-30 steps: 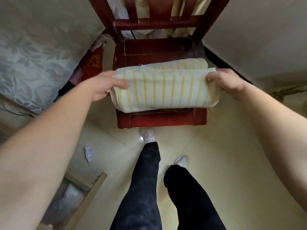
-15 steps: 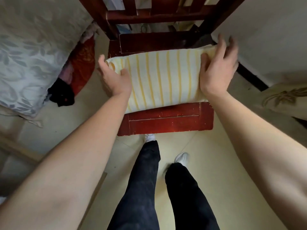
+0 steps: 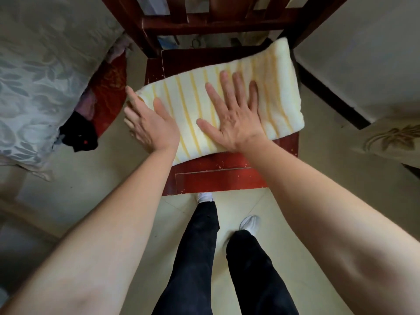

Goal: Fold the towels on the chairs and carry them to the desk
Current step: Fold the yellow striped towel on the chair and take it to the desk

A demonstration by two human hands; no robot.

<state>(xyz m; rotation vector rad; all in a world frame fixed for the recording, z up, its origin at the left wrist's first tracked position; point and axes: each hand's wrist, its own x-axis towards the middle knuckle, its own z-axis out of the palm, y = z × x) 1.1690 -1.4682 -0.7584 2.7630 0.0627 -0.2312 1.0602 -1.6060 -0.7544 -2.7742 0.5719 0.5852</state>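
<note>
Yellow-striped towel (image 3: 279,87) across chair (image 3: 216,178), long axis left-right, right end farther; left hand (image 3: 150,123), right hand (image 3: 234,119) flat on it, gripping nothing.

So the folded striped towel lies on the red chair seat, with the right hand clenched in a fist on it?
Not a fist: the head view shows the right hand lying flat, fingers spread, on the towel, which does lie on the red chair seat.

Soft, even indoor light with faint shadows and no harsh glare; wide-angle distortion bends the edges, and slight blur softens detail.
</note>
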